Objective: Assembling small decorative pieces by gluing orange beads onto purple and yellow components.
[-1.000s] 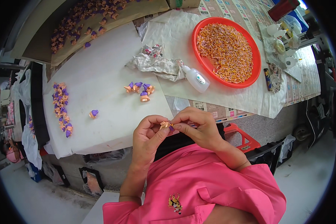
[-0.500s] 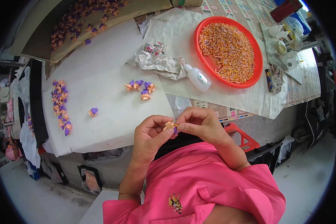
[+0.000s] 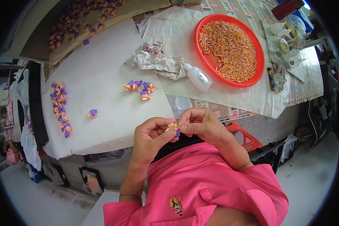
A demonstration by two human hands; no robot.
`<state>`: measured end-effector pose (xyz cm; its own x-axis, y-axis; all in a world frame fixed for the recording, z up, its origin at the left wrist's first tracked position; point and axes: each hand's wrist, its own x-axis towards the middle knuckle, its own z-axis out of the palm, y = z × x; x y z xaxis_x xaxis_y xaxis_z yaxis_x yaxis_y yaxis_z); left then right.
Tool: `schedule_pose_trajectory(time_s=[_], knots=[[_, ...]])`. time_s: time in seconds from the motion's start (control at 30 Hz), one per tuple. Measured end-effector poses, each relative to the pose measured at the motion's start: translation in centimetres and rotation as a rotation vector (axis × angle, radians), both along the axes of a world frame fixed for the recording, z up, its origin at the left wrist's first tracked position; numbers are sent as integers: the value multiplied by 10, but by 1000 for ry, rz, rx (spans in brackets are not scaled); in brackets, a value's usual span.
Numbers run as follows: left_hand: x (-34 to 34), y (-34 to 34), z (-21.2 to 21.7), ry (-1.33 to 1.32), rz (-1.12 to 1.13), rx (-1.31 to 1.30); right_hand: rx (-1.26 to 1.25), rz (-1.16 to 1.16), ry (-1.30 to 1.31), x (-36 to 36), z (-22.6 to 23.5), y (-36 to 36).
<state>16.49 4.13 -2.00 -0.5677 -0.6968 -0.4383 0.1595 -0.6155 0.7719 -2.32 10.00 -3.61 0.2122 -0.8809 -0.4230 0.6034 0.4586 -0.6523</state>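
Note:
Just past the table's near edge, my left hand (image 3: 147, 136) grips a small peach-and-purple plastic figurine (image 3: 172, 127) between thumb and fingers. My right hand (image 3: 201, 123) is closed in a pinch at the figurine's right side, on a tiny orange piece (image 3: 178, 127) mostly hidden by the fingertips. On the white tabletop (image 3: 113, 124) ahead, several like figurines (image 3: 145, 95) stand in a cluster. A single figurine (image 3: 92, 113) sits farther left, and a long row of them (image 3: 59, 107) runs along the left side.
A red round tray (image 3: 196, 41) full of small orange and pink pieces (image 3: 229, 49) stands at the far right. Beside it lie a white squeeze bottle (image 3: 199, 78) and a crumpled cloth (image 3: 158, 64). More figurines fill a box (image 3: 30, 43) at the far left. A red stool (image 3: 248, 137) is at right.
The view has shifted slightly. Both hands stay together at the figurine, with the right fingertips moved only a little against it.

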Motion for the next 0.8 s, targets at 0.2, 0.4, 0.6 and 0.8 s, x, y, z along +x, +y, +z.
schedule_pose_trajectory(time_s=[0.2, 0.4, 0.6, 0.8], knots=[[-10, 3, 2, -11, -4, -96, 72, 2, -227, -8, -6, 3], [-19, 5, -2, -17, -12, -129, 51, 7, -158, -18, -7, 4], [-30, 10, -5, -15, -8, -195, -73, -115, 180, -17, 12, 7], [-38, 15, -6, 99, -30, -292, -351, -159, 736, -21, 11, 20]])
